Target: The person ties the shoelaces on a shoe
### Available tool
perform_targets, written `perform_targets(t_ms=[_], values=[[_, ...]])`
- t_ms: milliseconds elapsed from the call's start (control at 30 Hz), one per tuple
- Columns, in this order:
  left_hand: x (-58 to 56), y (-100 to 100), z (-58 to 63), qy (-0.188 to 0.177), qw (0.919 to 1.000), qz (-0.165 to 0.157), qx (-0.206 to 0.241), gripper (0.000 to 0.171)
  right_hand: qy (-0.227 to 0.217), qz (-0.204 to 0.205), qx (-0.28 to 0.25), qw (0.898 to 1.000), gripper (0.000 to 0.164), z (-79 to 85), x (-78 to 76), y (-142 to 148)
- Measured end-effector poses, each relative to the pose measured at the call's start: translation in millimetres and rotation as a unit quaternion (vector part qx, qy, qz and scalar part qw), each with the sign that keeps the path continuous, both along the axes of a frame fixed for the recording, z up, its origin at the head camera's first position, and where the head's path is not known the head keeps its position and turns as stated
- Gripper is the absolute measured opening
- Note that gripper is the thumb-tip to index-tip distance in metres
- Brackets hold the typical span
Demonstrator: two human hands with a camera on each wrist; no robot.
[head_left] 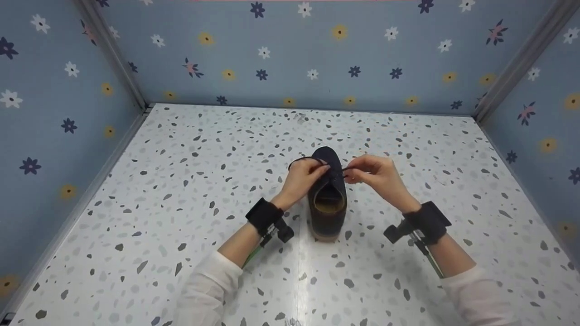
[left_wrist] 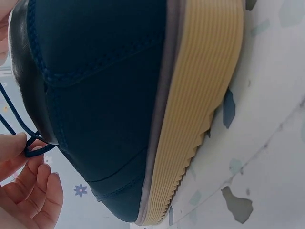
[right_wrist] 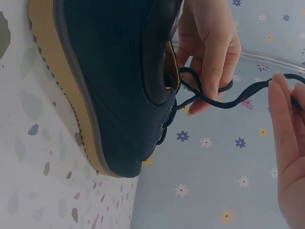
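A dark blue lace-up shoe (head_left: 328,224) stands upright on the speckled surface, its toe pointing away from me and its heel toward me. My left hand (head_left: 299,180) is over the left side of the lacing, thumb and fingers pinching a dark lace (left_wrist: 42,151) close to the shoe's throat. On the opposite side, my right hand (head_left: 377,173) pinches another stretch of lace (right_wrist: 240,99), which runs in a wavy line from the shoe to its fingertips. The ribbed tan sole (left_wrist: 200,62) shows in the left wrist view.
White terrazzo-patterned tabletop (head_left: 204,149) surrounds the shoe. Blue flowered panels (head_left: 308,54) close in the back and both sides, joined by grey metal corner posts (head_left: 115,50). A black strap with a camera mount (head_left: 267,217) is on each wrist.
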State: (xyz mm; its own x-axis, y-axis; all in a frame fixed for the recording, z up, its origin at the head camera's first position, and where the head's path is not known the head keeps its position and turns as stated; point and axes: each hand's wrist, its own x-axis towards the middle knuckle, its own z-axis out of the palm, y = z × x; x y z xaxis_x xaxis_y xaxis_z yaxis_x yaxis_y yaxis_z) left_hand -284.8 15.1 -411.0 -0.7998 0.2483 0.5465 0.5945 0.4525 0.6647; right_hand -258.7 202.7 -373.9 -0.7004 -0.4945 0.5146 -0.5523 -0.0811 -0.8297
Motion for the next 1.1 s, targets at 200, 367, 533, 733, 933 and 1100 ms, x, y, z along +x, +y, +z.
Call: perform_targets(t_ms=[200, 367, 533, 733, 933, 1100], values=[[-0.1, 1, 0.8, 0.005, 1.0000, -0.001, 0.002, 0.013, -0.045, 0.022, 0.025, 0.998, 0.014, 11.1, 15.3, -8], [-0.3, 1, 0.0, 0.011, 0.9999, 0.001, 0.000, 0.013, -0.091, 0.049, 0.039, 0.994, 0.013, 19.7, 23.9, -14], [0.0, 1, -0.3, 0.014, 0.9999, 0.005, -0.004, 0.014, -0.099, 0.067, 0.043, 0.992, 0.013, 18.4, 24.6, -16], [-0.9, 1, -0.8, 0.013, 0.9999, 0.004, -0.008, 0.015, -0.080, 0.058, 0.058, 0.993, 0.015, 15.4, 23.2, -17], [-0.6, 0, -0.2, 0.015, 0.9999, 0.004, -0.005, 0.013, -0.094, 0.055, 0.061, 0.992, 0.015, 12.9, 19.5, -19], [-0.4, -1, -0.8, 0.016, 0.9998, 0.006, -0.006, 0.012, -0.072, 0.025, 0.092, 0.993, 0.015, 11.6, 16.7, -24]])
